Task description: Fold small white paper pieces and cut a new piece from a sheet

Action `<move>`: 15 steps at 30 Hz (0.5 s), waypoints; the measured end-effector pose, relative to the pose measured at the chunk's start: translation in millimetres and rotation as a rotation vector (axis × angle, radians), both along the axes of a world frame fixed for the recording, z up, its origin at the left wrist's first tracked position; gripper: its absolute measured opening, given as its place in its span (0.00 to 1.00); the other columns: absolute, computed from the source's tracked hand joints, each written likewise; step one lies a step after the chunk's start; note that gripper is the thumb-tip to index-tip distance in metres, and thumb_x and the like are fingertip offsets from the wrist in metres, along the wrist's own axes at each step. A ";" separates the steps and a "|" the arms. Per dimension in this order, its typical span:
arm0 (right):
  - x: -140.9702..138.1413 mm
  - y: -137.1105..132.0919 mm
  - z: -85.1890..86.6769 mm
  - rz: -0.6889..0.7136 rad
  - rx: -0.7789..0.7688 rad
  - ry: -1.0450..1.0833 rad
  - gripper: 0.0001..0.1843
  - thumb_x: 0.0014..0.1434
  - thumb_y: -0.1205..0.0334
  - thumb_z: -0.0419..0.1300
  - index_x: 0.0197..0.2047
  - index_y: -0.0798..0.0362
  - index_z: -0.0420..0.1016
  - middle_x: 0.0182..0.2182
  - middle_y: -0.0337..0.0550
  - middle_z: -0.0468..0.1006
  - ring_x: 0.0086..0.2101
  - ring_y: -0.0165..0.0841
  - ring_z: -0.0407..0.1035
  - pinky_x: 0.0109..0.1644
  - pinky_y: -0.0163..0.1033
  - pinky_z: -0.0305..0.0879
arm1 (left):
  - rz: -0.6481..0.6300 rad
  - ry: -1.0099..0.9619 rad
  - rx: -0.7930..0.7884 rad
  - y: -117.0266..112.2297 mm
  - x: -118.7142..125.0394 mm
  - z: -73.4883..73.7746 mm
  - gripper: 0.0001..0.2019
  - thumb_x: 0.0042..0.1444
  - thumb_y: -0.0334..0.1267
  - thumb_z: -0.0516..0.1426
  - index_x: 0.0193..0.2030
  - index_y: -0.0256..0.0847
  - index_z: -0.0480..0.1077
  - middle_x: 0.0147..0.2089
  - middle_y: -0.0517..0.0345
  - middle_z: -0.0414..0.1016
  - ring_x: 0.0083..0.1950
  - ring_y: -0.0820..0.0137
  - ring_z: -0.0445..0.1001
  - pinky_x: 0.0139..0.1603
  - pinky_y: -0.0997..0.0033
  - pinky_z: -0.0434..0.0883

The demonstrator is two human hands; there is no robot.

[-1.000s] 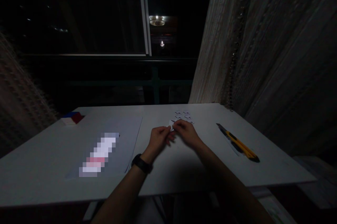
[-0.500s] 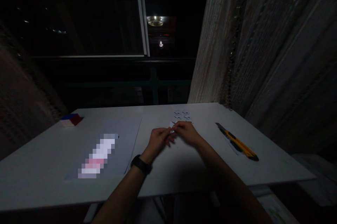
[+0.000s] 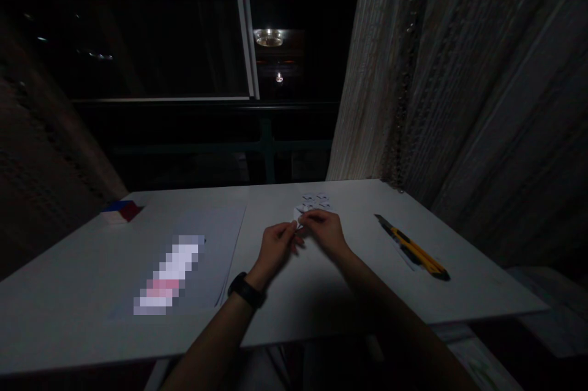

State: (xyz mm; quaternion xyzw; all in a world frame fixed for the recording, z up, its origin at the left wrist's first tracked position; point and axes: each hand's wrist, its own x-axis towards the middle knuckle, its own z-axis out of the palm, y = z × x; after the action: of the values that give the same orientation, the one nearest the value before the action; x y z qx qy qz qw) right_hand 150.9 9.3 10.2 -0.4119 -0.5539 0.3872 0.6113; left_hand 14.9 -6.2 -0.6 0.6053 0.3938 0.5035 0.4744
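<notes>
A small white piece of paper (image 3: 296,214) is pinched between the fingertips of both hands, just above the table. My left hand (image 3: 277,245), with a black watch on its wrist, grips the near left side, its fingers closed. From the right, my right hand (image 3: 325,231) pinches the same piece with thumb and forefinger. The fingers cover much of the paper, so its exact shape is hidden. Right behind the hands lie several small white paper pieces (image 3: 323,197) with dark marks, set in rows on the table.
A yellow and black utility knife (image 3: 416,250) lies to the right on the white table (image 3: 349,317). White paper sheets (image 3: 225,244) are at left, with a pixelated patch over them. A red, blue and white block (image 3: 120,212) sits at the far left. Curtains (image 3: 362,103) hang behind.
The view has shifted slightly. My right fingertips have moved a little along the small paper, and more of its white surface shows. Both hands keep their pinch.
</notes>
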 end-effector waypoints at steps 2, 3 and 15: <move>-1.0 -1.6 1.8 -0.070 -0.004 -0.008 0.06 0.39 0.61 0.65 0.22 0.54 0.74 0.21 0.39 0.76 0.24 0.33 0.71 0.29 0.36 0.67 | 0.020 0.032 0.011 -3.2 2.5 0.4 0.22 0.51 0.53 0.53 0.31 0.32 0.73 0.21 0.53 0.73 0.18 0.74 0.66 0.20 0.75 0.63; -1.3 -2.4 2.3 -0.100 -0.001 -0.017 0.05 0.39 0.61 0.64 0.22 0.54 0.74 0.21 0.39 0.76 0.24 0.33 0.71 0.29 0.37 0.67 | 0.032 0.052 0.019 -4.9 3.7 0.4 0.22 0.52 0.53 0.52 0.31 0.32 0.73 0.22 0.54 0.73 0.17 0.75 0.65 0.20 0.76 0.63; -6.0 -10.5 8.5 -0.177 0.060 -0.045 0.04 0.40 0.61 0.64 0.20 0.52 0.75 0.21 0.39 0.76 0.25 0.33 0.70 0.32 0.37 0.67 | 0.150 0.188 0.152 -9.7 2.8 0.9 0.17 0.52 0.50 0.53 0.26 0.36 0.71 0.21 0.58 0.71 0.19 0.75 0.65 0.21 0.77 0.60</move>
State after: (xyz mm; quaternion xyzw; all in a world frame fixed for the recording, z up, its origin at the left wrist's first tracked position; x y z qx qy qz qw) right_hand 144.9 -1.1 18.8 -0.4493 -0.5405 0.3056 0.6424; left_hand 17.7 -15.8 0.3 0.6530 0.4412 0.5070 0.3492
